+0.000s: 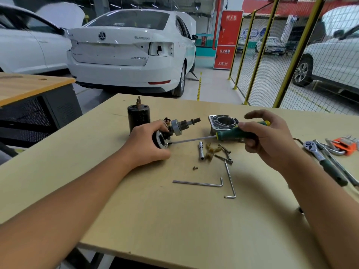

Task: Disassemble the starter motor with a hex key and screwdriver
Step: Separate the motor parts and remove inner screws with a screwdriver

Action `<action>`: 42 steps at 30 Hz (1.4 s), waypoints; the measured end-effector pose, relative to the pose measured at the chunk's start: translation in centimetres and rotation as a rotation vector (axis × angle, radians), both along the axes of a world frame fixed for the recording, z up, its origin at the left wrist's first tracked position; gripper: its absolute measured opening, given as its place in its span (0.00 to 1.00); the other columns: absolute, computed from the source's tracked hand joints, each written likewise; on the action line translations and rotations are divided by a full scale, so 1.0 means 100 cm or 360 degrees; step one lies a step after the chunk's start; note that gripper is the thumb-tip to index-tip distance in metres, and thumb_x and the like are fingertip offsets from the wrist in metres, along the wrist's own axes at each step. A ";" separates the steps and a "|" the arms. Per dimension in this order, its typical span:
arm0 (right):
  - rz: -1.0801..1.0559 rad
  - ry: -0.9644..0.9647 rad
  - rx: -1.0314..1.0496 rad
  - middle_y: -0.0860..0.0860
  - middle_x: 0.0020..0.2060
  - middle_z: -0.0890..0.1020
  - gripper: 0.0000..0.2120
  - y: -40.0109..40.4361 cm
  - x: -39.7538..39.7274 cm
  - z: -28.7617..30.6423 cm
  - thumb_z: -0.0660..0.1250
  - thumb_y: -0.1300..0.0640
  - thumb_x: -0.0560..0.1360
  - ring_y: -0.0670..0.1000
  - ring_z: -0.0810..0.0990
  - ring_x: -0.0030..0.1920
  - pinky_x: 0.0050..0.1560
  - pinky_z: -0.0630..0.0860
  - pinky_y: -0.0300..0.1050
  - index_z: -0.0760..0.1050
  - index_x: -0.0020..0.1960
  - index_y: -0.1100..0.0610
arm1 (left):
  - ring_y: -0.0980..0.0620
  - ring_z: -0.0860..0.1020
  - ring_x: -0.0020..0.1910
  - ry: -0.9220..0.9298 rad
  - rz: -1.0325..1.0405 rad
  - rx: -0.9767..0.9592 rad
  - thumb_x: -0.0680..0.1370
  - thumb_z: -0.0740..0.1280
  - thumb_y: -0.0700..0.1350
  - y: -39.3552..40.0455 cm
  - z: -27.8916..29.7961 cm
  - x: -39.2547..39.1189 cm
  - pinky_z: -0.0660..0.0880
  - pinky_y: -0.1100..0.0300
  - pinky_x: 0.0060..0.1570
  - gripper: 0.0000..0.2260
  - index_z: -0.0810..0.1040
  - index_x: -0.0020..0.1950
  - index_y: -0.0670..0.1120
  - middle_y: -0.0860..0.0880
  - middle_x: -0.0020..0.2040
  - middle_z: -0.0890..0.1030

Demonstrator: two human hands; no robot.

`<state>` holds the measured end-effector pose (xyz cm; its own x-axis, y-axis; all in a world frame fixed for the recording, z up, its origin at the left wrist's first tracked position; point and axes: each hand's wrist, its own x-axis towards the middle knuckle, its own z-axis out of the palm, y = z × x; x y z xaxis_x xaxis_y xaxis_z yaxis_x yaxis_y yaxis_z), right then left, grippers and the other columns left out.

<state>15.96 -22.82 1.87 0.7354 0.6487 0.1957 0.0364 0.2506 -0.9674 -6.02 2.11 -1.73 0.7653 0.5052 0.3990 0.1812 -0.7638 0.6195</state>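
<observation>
Tabletop (136, 210): pale wood, carrying both forearms and every part listed here.
Left hand (147, 144): forearm reaches in from the lower left; the palm lies over the motor piece, fingers (162, 124) curled round its top, holding it down on the tabletop.
Right hand (272, 140): forearm comes in from the lower right; thumb and curled fingers grip the screwdriver handle, index finger lifted above it.
Starter motor assembly (174, 129): lies on its side under the left fingers, its round end ring facing the viewer, its geared shaft pointing away toward the right.
Screwdriver (233, 133): green handle in the right fingers, shaft running left, tip touching the ring of the assembly just below the left fingers.
Motor can (138, 115): dark cylinder, upright, just behind the left hand.
Aluminium housing (223, 123): behind the screwdriver handle, just left of the right fingers.
Hex keys (213, 184): two L-shaped keys, flat, nearer the viewer, between the two forearms.
Socket (201, 151): below the screwdriver shaft, beside loose bolts (225, 154).
Small screw (195, 168): alone, below the socket.
Ratchet (322, 162): to the right of the right hand.
</observation>
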 end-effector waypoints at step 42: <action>0.0244 -0.0250 -0.0096 0.60 0.48 0.82 0.20 -0.015 -0.002 0.010 0.78 0.59 0.63 0.60 0.80 0.44 0.41 0.77 0.53 0.79 0.54 0.54 | 0.56 0.78 0.44 0.0062 -0.0096 0.0054 0.61 0.73 0.54 0.000 0.001 0.000 0.78 0.57 0.42 0.17 0.75 0.48 0.60 0.56 0.48 0.79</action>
